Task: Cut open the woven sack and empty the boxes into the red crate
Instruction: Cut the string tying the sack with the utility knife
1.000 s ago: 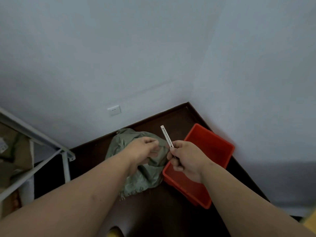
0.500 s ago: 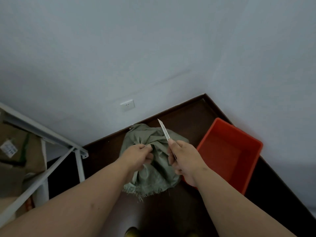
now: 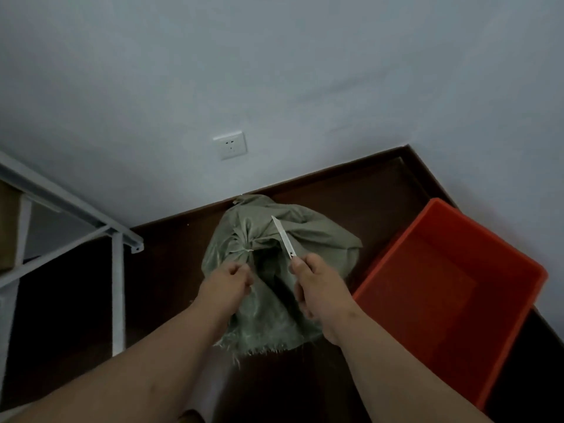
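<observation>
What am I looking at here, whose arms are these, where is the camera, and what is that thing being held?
There is no machine here. The camera sits on a person's head and looks forward and down, so the two bare arms reaching in from the bottom are that person's own.

On the dark floor, in a corner of pale walls, lies a grey-green woven sack, tied shut at a knot. Beside it, to the right, stands an empty red crate. A white metal rack stands at the left, and a wall socket is above the sack.

The left hand pinches the sack's fabric just below the knot. The right hand has its grip closed on a thin utility knife, blade pointing up over the sack.
</observation>
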`<move>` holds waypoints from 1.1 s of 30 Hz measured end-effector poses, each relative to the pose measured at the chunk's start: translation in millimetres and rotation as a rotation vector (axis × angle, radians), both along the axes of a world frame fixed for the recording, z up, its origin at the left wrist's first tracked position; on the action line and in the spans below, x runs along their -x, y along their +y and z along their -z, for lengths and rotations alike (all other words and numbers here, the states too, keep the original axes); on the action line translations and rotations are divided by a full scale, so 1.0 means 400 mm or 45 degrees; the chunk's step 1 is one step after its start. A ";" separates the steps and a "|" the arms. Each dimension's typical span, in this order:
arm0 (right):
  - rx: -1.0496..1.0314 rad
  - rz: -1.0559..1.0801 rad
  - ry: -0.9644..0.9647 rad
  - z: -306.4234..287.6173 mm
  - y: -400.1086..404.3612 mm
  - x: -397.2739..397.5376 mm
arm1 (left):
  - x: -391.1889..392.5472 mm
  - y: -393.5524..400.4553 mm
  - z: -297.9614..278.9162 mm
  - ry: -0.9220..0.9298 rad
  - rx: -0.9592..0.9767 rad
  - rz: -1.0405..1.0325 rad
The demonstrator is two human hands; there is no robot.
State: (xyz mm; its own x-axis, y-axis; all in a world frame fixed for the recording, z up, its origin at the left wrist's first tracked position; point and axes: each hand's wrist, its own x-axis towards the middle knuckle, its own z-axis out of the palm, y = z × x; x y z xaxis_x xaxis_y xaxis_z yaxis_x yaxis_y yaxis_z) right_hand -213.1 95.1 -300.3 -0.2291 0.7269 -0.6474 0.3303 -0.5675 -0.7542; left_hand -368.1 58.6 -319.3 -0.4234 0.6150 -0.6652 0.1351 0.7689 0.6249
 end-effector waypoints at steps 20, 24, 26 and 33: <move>-0.430 0.111 0.167 0.552 0.077 0.183 | 0.121 0.137 0.540 1.061 -0.663 0.266; -0.395 0.085 0.213 0.558 0.069 0.210 | 0.143 0.109 0.558 0.838 -0.628 0.063; -0.395 0.070 0.225 0.562 0.069 0.222 | 0.156 0.104 0.562 0.740 -0.599 0.043; -0.503 0.021 0.209 0.559 0.089 0.261 | 0.197 0.131 0.533 0.615 -0.673 0.072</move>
